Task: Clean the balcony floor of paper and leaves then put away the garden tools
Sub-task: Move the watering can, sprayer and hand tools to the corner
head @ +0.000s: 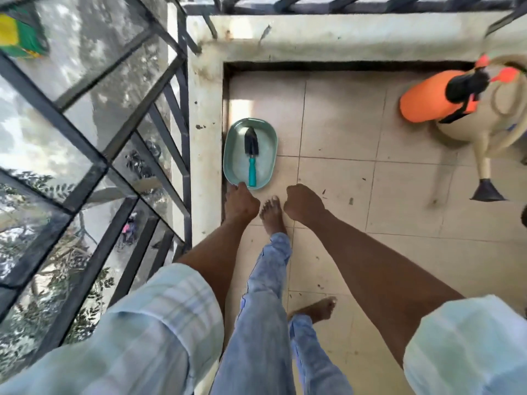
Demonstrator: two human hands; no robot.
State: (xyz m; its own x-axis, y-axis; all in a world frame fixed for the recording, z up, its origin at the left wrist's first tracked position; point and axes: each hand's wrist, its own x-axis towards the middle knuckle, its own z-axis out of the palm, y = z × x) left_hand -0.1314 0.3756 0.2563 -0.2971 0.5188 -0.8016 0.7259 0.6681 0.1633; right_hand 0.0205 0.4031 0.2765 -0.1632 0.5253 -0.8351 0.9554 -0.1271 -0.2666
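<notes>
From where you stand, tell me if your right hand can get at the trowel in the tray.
Probably yes: the right hand is close to the trowel, whose handle points toward you in the open tray, unobstructed.

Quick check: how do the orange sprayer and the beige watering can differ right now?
The orange sprayer is bright orange with a black top; the watering can is beige with a black rose on its spout. The sprayer sits nearer the far wall; the can's long spout points back toward the person. The sprayer shows no spout. Both are on the tiled floor at the right, close together, away from both hands.
</notes>
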